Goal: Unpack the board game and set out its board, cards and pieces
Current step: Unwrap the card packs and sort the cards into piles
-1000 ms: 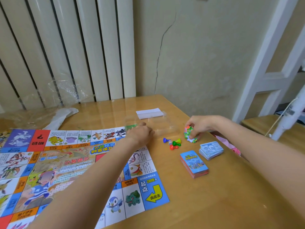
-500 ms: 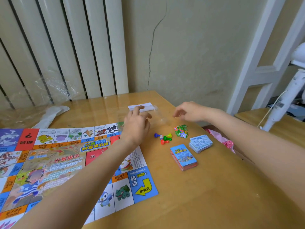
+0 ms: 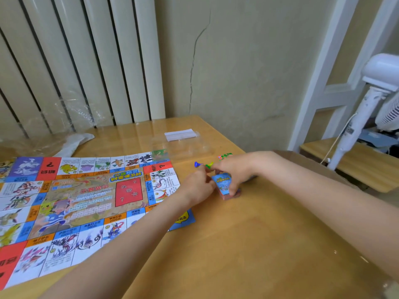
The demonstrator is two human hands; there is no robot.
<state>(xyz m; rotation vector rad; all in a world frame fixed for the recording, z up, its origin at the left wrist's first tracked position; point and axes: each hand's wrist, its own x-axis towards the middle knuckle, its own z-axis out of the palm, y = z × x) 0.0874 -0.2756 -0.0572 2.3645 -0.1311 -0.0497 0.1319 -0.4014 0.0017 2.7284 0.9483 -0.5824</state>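
Head camera view: both my hands meet on a blue-backed card deck on the wooden table. My right hand curls over it, fingers gripping its far side. My left hand touches its near edge; its fingers are hidden, so I cannot tell their grip. Just beyond my fingertips lie coloured pawns. Left of my left hand, the game board lies unfolded.

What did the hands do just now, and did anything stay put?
Both hands came back from the clear tray to the blue card deck. The right hand now grips it, the left hand touches its side. The board and pawns stayed put.
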